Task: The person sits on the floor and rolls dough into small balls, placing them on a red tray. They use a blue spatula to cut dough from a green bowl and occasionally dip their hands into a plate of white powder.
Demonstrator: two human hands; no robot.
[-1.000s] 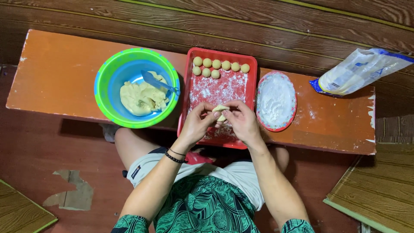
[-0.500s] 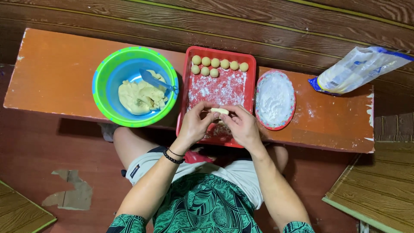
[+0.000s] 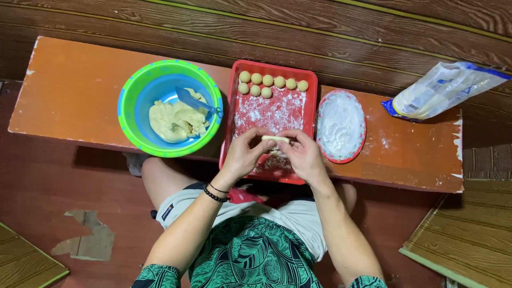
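Note:
My left hand [image 3: 246, 154] and my right hand [image 3: 302, 154] meet over the near half of a red tray [image 3: 309, 85] dusted with flour. Together they pinch a small pale roll of dough [image 3: 275, 138] between the fingertips, stretched flat between both hands. Several round dough balls [image 3: 268, 84] lie in two rows at the tray's far end. A black band circles my left wrist.
A green bowl with a blue inner bowl [image 3: 169, 106] holds yellow dough and a blue spatula, left of the tray. A red-rimmed plate of flour [image 3: 340, 126] sits to its right. An open flour bag [image 3: 440, 92] lies at the far right of the orange bench [image 3: 69, 90].
The dough piece between my fingers has been drawn out from a small lump into a longer flat strip. My hands stay at the same spot over the tray.

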